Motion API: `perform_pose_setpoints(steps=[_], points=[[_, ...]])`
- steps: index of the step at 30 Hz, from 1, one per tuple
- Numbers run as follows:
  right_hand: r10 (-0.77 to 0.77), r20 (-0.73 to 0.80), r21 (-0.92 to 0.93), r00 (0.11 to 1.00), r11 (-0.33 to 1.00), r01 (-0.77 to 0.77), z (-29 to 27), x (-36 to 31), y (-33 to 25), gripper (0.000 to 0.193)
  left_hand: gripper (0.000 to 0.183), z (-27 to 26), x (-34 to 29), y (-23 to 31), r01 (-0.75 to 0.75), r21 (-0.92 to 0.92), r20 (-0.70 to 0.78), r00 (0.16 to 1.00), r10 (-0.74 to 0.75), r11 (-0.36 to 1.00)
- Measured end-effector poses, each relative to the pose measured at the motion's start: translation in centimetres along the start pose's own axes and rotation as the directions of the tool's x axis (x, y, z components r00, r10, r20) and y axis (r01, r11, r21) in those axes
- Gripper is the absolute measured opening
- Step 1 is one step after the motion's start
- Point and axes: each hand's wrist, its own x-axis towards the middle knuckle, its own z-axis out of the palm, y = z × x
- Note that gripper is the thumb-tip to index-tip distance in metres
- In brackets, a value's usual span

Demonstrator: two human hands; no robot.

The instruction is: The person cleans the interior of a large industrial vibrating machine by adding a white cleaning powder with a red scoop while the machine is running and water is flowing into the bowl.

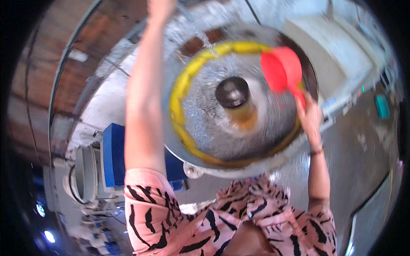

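My right hand (311, 119) is closed around the handle of a red plastic dipper (287, 68), held over the right side of a large round metal tub (230, 171). The dipper's cup is tilted, its opening facing left. Inside the tub a segmented yellow ring (180, 87) runs along the wall, around a grey, blurred surface that looks wet. A dark domed cap (232, 92) tops the central column. My left arm stretches past the tub's left side. At the top edge my left hand (161, 9) is cut off, its fingers hidden. Beside it, water (207, 40) falls into the tub.
A blue box-like housing (114, 155) stands left of the tub, next to a pale round drum (83, 175). At the upper right is a pale basin (318, 51). A teal object (382, 106) lies on the wet-looking floor (354, 149) at the right.
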Motion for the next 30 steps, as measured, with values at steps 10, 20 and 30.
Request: perform_pose_setpoints(steps=[10,20,30], points=[[0.16,-0.02,0.022,0.987,0.987,-0.159,-0.9,0.3,-0.2,0.035,0.091,11.3,1.8,-1.5,0.27,-0.051,0.091,0.96,-0.265,0.961],[0.185,-0.026,0.091,0.982,0.979,-0.182,-0.2,0.0,-0.3,0.036,0.078,12.8,0.4,-2.3,0.198,-0.162,-0.189,0.955,-0.228,0.967],[0.207,-0.033,0.137,0.978,0.97,-0.201,-0.3,-0.9,0.7,0.037,0.055,13.8,3.5,-4.9,0.092,0.342,-0.189,0.982,-0.028,0.935]])
